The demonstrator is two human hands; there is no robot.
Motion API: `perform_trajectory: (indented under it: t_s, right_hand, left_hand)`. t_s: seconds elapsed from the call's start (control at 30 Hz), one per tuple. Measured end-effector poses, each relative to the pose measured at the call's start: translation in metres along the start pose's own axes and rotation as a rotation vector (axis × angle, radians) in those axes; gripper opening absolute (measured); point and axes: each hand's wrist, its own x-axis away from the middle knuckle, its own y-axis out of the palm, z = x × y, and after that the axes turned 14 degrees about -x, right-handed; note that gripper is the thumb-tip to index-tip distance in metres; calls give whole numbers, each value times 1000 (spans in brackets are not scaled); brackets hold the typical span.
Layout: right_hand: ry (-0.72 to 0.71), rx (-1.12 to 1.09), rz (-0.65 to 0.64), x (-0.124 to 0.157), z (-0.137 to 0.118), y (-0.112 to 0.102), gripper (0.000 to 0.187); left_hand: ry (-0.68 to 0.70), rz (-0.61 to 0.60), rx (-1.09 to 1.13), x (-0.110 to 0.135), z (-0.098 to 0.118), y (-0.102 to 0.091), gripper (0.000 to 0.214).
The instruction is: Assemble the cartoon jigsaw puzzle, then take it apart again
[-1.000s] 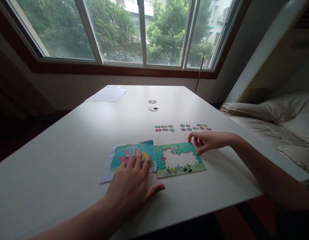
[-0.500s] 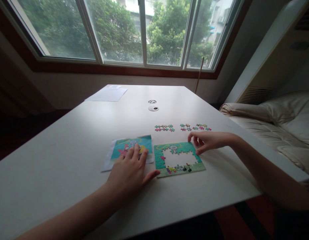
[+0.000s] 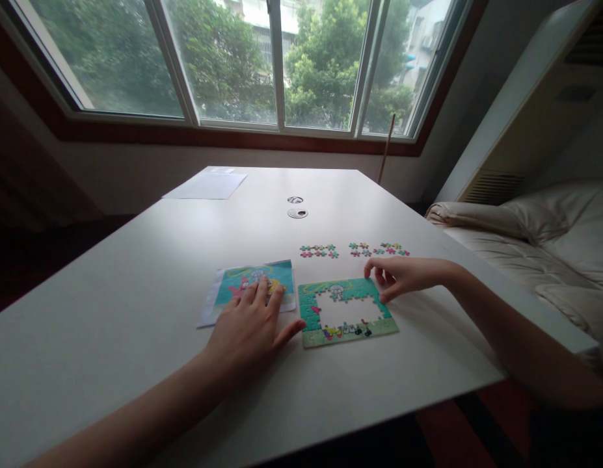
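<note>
A partly filled jigsaw puzzle (image 3: 350, 338) lies on the white table, its border joined around a bare middle. My right hand (image 3: 403, 276) has curled fingers around the puzzle's far right corner, index finger at the top edge and thumb at the right edge. To the left, my left hand (image 3: 250, 318) lies flat with fingers spread over a cartoon picture sheet (image 3: 227, 292). Its thumb tip reaches the puzzle's left edge. Beyond the puzzle, loose jigsaw pieces (image 3: 319, 251) are laid in rows, with another group of pieces (image 3: 391, 248) to their right.
Two round flat discs, a nearer disc (image 3: 298, 213) and a farther disc (image 3: 295, 200), lie farther back on the table (image 3: 110, 312). White paper (image 3: 206, 186) sits at the far left corner. A pale sofa (image 3: 506, 227) stands on the right, and a window (image 3: 281, 65) is ahead.
My left hand and the picture sheet have shifted slightly away and left from the puzzle. The left thumb has drawn back from the puzzle's near corner. My right hand stays at its corner.
</note>
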Motion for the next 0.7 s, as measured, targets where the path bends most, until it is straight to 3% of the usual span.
perform_trajectory:
  t_s: [0.13, 0.33, 0.53, 0.7]
  right_hand:
    - [-82, 35, 105, -1, 5, -8, 44]
    - [-146, 177, 503, -18, 33, -22, 25]
    - [-176, 233, 585, -33, 48, -18, 27]
    - [-75, 217, 632, -40, 43, -16, 25]
  left_hand:
    - [-7, 19, 19, 1, 0, 0, 70]
    - [132, 114, 124, 5, 6, -6, 61]
    - [296, 203, 234, 7, 8, -13, 42]
    - [388, 227, 288, 7, 9, -16, 31]
